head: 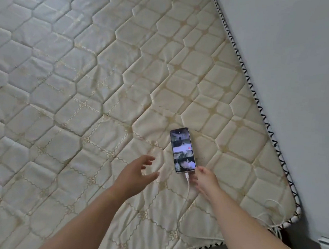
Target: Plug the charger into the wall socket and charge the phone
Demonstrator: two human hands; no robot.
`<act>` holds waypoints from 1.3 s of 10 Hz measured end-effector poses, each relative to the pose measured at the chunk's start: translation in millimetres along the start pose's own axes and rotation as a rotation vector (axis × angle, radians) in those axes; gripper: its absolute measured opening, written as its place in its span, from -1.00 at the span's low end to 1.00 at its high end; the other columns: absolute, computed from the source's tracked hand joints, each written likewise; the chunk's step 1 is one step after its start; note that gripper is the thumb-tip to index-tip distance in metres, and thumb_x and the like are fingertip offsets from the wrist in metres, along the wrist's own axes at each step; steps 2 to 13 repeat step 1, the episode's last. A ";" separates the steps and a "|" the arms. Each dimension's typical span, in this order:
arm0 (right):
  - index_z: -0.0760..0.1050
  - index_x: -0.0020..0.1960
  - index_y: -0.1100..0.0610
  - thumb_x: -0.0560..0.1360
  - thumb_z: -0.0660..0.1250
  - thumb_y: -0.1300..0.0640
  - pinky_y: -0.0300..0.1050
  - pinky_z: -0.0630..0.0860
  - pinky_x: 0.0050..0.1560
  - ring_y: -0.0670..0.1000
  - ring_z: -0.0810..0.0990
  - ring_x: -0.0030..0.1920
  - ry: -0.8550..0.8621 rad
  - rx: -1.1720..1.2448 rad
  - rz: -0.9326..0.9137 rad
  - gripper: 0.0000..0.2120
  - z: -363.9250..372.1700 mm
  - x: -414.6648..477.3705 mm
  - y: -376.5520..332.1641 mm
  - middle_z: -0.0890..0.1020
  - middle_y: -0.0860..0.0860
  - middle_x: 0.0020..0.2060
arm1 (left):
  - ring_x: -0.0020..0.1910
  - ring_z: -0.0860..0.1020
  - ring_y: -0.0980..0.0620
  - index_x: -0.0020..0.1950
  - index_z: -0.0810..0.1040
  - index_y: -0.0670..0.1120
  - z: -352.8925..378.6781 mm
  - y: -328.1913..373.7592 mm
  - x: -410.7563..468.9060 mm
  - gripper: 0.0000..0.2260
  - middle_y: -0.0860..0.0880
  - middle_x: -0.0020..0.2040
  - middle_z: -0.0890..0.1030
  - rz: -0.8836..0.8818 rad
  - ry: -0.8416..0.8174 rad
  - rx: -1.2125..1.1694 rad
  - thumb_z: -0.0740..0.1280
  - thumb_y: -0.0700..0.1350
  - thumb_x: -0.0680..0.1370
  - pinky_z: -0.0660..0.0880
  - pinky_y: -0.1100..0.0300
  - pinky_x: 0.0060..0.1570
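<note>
A phone (pixel 182 149) lies face up on the quilted cream mattress (pixel 85 81), its screen lit. A white charging cable (pixel 188 187) is plugged into the phone's near end and runs back across the mattress toward its right corner. My right hand (pixel 204 178) rests beside the plug at the phone's bottom right corner, fingers loosely spread, touching or almost touching the phone. To the left of the phone hovers my left hand (pixel 137 172), fingers apart and holding nothing. The wall socket and the charger block are out of sight.
A pale grey wall (pixel 297 74) borders the mattress on the right, along its black-and-white piped edge. The cable loops (pixel 269 215) over the mattress's near right corner and drops toward the floor. A white baseboard piece (pixel 325 247) sits low at the right.
</note>
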State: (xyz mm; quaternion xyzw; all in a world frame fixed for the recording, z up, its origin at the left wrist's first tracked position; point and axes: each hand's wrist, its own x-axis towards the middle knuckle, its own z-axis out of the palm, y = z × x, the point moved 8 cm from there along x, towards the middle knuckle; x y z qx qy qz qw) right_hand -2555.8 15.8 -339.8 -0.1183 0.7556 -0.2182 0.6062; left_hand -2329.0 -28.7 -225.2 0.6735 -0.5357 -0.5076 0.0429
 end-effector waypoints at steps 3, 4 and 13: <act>0.48 0.07 0.05 0.51 0.26 -0.01 -0.11 0.40 -0.01 0.06 0.52 -0.03 0.072 -0.462 -0.102 -0.81 -17.0 -0.3 -10.4 0.53 0.06 -0.01 | 0.08 0.48 0.08 0.25 0.46 0.03 -8.7 -8.6 2.5 -0.60 -0.01 0.18 0.56 -0.017 -0.002 0.113 0.41 0.02 0.43 0.36 0.23 0.04; 0.48 0.07 0.05 0.51 0.26 -0.01 -0.11 0.40 -0.01 0.06 0.52 -0.03 0.072 -0.462 -0.102 -0.81 -17.0 -0.3 -10.4 0.53 0.06 -0.01 | 0.08 0.48 0.08 0.25 0.46 0.03 -8.7 -8.6 2.5 -0.60 -0.01 0.18 0.56 -0.017 -0.002 0.113 0.41 0.02 0.43 0.36 0.23 0.04; 0.48 0.07 0.05 0.51 0.26 -0.01 -0.11 0.40 -0.01 0.06 0.52 -0.03 0.072 -0.462 -0.102 -0.81 -17.0 -0.3 -10.4 0.53 0.06 -0.01 | 0.08 0.48 0.08 0.25 0.46 0.03 -8.7 -8.6 2.5 -0.60 -0.01 0.18 0.56 -0.017 -0.002 0.113 0.41 0.02 0.43 0.36 0.23 0.04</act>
